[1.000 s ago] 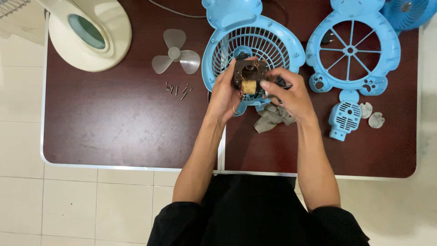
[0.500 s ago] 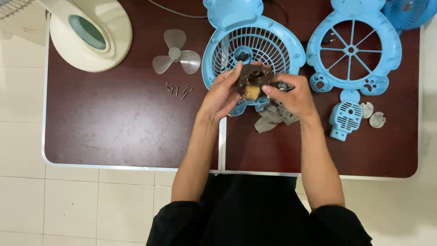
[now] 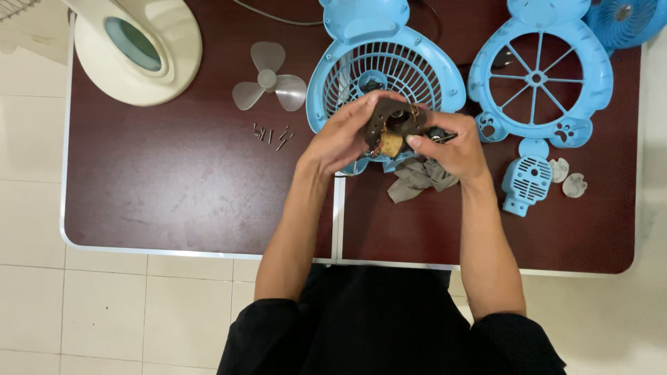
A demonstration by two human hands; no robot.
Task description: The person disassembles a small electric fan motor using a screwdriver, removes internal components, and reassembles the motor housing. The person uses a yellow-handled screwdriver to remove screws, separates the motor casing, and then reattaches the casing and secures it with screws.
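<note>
Right now my left hand (image 3: 340, 135) and right hand (image 3: 448, 146) are both gripping the small dark brown fan motor (image 3: 390, 126), held up just above the table's near half. Left fingers curl over its top and left side, right thumb presses on its front, right fingers wrap behind. Yellowish part shows at the motor's lower middle, coppery bits at its upper right. Something thin and dark pokes out past my right fingers, can't tell what.

Directly behind the motor: blue bear-shaped fan grille (image 3: 385, 66) lying flat, partly hidden by my hands. Just below my right hand, a crumpled grey cloth (image 3: 417, 179) on the table. Right of that, a small blue vented cover (image 3: 526, 182) and two small whitish round pieces (image 3: 567, 177) beside it. Farther right and up, second blue bear-shaped frame with spokes (image 3: 540, 76), and a blue fan (image 3: 625, 21) at the top right corner, cut off.

Left of my hands: a few loose screws (image 3: 272, 134), near them a translucent three-blade propeller (image 3: 267, 82). Far top left, a cream fan base (image 3: 139, 48). All on a dark maroon table (image 3: 174, 194) with a white edge, tiled floor around.
</note>
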